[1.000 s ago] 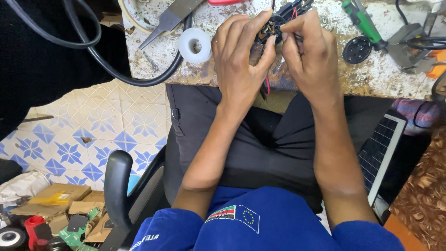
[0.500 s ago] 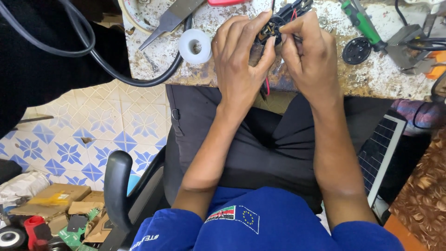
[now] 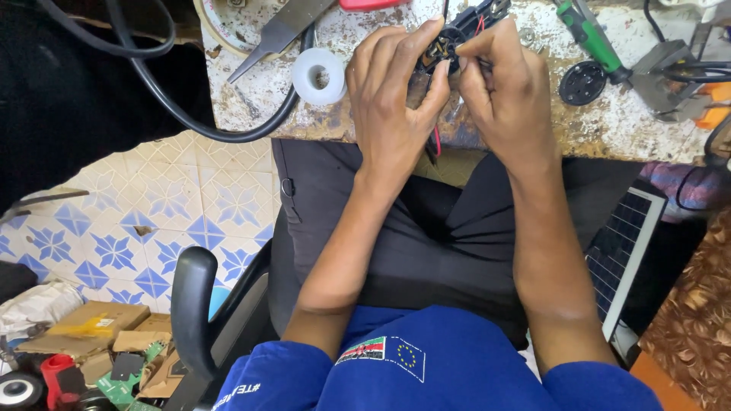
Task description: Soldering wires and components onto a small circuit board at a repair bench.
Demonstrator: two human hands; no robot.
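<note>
Both of my hands meet over the front edge of a worn, paint-flecked workbench (image 3: pixel 609 137). My left hand (image 3: pixel 396 91) grips a small black electrical part (image 3: pixel 464 27) with red and dark wires; a red wire (image 3: pixel 437 141) hangs below it. My right hand (image 3: pixel 506 84) pinches at the same part from the right, fingertips pressed against its open face. Much of the part is hidden by my fingers.
On the bench lie a white tape roll (image 3: pixel 320 74), metal pliers (image 3: pixel 278 34), a thick black cable (image 3: pixel 183 114), a green-handled screwdriver (image 3: pixel 590 38) and a black round cap (image 3: pixel 582 82). A small solar panel (image 3: pixel 624 251) leans at the right. Chair armrest (image 3: pixel 194 304) and cardboard clutter (image 3: pixel 84 327) sit lower left.
</note>
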